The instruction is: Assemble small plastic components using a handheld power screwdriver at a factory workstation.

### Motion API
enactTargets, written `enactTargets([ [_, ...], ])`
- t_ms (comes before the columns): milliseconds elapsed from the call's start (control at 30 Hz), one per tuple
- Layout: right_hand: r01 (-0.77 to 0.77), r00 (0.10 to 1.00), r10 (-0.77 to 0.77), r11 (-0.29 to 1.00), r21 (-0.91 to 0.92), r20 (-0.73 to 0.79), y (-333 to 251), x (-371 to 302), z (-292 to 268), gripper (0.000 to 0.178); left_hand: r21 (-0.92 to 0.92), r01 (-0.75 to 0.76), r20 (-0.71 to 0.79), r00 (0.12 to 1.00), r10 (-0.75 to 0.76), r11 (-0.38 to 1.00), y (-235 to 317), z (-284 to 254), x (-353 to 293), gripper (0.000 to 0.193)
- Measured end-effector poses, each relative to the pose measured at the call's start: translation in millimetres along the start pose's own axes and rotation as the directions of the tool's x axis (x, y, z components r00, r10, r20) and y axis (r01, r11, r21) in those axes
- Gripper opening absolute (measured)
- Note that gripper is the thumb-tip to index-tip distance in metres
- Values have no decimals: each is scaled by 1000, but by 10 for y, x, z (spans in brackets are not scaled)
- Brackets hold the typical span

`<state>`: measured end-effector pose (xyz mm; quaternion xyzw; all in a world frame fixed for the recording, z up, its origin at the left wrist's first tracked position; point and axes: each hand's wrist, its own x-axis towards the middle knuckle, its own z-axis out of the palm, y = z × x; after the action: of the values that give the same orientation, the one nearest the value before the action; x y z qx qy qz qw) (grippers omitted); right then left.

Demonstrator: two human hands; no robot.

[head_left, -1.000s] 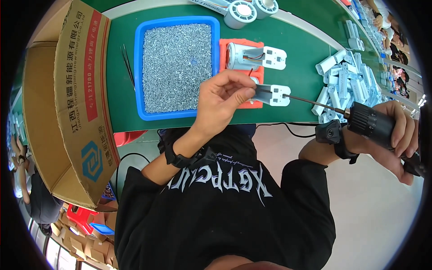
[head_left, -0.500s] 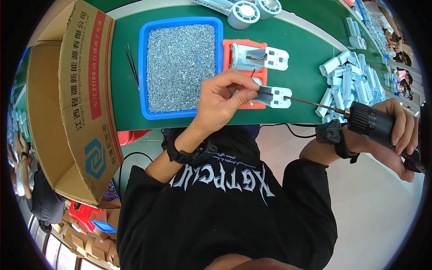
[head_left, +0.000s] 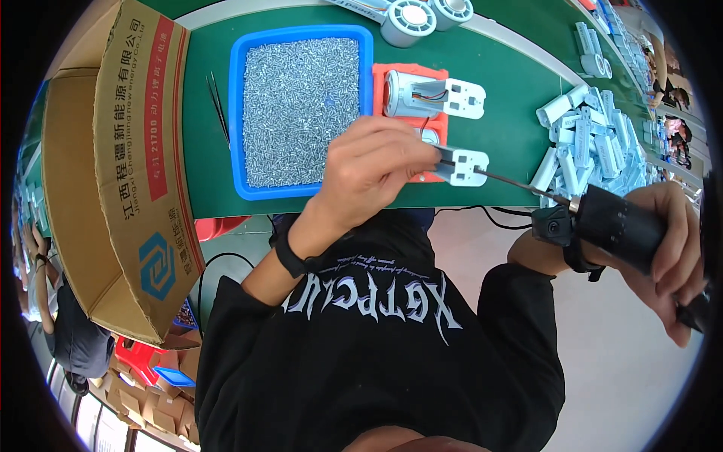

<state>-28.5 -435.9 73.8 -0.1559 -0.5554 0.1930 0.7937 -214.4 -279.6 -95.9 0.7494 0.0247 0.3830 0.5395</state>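
Note:
My left hand (head_left: 369, 166) pinches the inner part of a white plastic housing (head_left: 465, 167), close to where it meets the orange fixture (head_left: 410, 68). The fingers are closed, and whether a small part sits between them is hidden. My right hand (head_left: 670, 241) is wrapped around a black electric screwdriver (head_left: 617, 226). Its long thin bit (head_left: 520, 183) points left, with the tip at the slotted end of that housing. Beyond it, a second white housing (head_left: 465, 99) with coloured wires lies in the same fixture.
Left of the fixture stands a blue tray (head_left: 238, 113) full of small metal screws. Tweezers (head_left: 218, 109) lie beside it, near a large cardboard box (head_left: 143, 173). White plastic parts (head_left: 584, 143) are heaped at the right. Round-headed white units (head_left: 408, 22) lie at the far edge.
My left fingertips have shifted slightly right along the housing and curled more. My right hand and the screwdriver body have lowered toward me, with the bit tip staying at the housing's end.

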Motion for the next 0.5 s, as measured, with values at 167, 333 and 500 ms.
enactTargets([
  [167,26,994,-42,987,159,98,491,103,350,44,47,-103,72,992,99,994,76,-209,60,20],
  [333,-157,944,146,987,14,297,445,77,244,36,469,152,178,948,-262,870,77,-666,110,15],
  [500,-229,900,236,971,-63,366,421,92,238,39,658,174,426,716,-553,732,-61,-855,18,10],
])
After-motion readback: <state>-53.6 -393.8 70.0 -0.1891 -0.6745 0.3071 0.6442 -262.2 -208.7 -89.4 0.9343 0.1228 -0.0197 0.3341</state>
